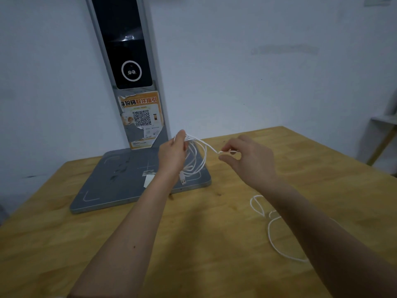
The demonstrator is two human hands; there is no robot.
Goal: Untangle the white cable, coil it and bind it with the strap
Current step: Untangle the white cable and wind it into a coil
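1. Above the far-left part of the worktop (150,244), over a grey scanner base (120,179): left hand (171,155) raised, fingers closed round the top of a bundle of white cable (196,160) loops; loops hang below the hand, USB plug (182,179) dangling at the bottom, just over the base
2. Right hand (251,160) just to the right at about the same height, thumb and forefinger pinching a short white piece, either the cable's end or the strap, cannot tell which; one strand runs taut from this pinch up to the left hand
3. Both forearms extended forward from the near edge, wrists roughly level, hands near each other but not touching
4. A second white line, a thin cord (270,239), lies looped on the worktop near-right, partly hidden under the right forearm; whether it joins the held bundle cannot be seen
5. Risk: loops look uneven and only held at the top; a slack left grip would likely let them spill and re-tangle
6. Risk: pulling the taut strand harder could cinch a knot inside the bundle rather than free it
7. Risk: dangling plug may snag a loop or knock the base
8. Risk: right forearm could drag the cord lying beneath it
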